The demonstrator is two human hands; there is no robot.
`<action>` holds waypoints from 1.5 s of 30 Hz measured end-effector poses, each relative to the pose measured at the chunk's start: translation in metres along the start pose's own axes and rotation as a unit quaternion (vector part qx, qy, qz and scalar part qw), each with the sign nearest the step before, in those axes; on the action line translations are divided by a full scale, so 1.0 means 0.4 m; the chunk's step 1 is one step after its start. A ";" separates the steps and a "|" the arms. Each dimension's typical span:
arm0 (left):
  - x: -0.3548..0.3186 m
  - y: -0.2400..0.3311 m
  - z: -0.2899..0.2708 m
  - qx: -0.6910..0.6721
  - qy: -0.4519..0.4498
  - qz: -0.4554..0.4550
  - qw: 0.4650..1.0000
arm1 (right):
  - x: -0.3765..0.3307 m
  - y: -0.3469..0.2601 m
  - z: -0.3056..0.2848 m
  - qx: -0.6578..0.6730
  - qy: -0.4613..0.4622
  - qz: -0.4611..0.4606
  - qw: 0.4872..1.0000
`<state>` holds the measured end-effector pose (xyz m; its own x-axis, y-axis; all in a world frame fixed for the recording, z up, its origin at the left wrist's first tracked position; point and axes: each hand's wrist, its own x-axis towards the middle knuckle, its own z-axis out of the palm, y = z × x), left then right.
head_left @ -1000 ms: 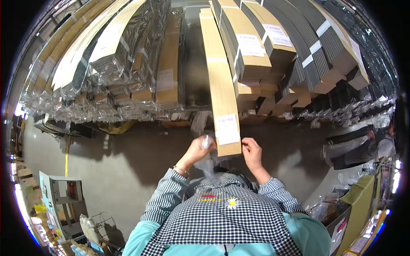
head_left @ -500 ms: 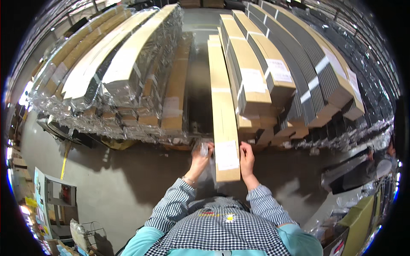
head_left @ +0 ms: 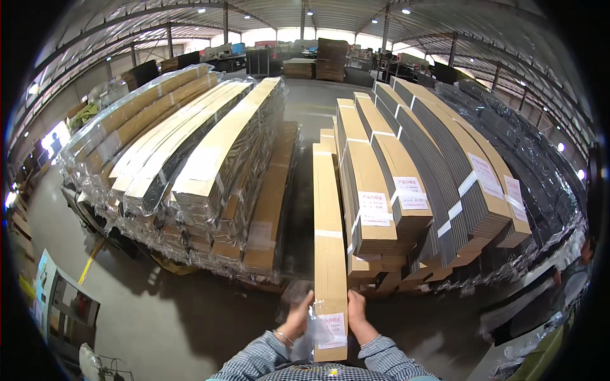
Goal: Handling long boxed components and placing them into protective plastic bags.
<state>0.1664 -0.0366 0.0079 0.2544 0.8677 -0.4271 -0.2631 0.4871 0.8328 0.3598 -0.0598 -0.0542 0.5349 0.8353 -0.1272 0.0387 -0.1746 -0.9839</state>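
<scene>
A long, narrow bundle of brown cardboard strips (head_left: 329, 267) juts toward me past the pallet's front, a white label (head_left: 332, 330) on its near end. My left hand (head_left: 297, 317) grips its left side, fingers bent at the edge. Clear plastic film (head_left: 316, 327) hangs by that hand and covers part of the label; whether the fingers also pinch the film, I cannot make out. On the opposite side, my right hand (head_left: 358, 312) is closed against the bundle's edge. The bundle's underside and several fingertips are hidden.
Taller stacks of labelled cardboard strips (head_left: 375, 171) stand close on the right. Film-wrapped stacks (head_left: 203, 171) rise on the left, with a dark gap between. A grey machine (head_left: 70, 311) is at lower left, and a dark object (head_left: 521, 311) lies at far right.
The view has tilted up, so the stacks sit lower in the picture. The bundle's near end is now closer to my body, both hands still at its sides. Film now overlaps the label.
</scene>
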 end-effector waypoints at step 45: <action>-0.272 0.218 -0.200 0.358 0.042 0.353 0.863 | -0.349 -0.270 0.156 0.113 -0.039 -0.232 0.965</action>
<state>0.0413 -0.0807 0.0986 0.1906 0.9415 0.2779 0.3254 -0.3277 0.8870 0.2281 -0.1251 0.0618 0.4388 0.8341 0.3342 0.0692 0.3394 -0.9381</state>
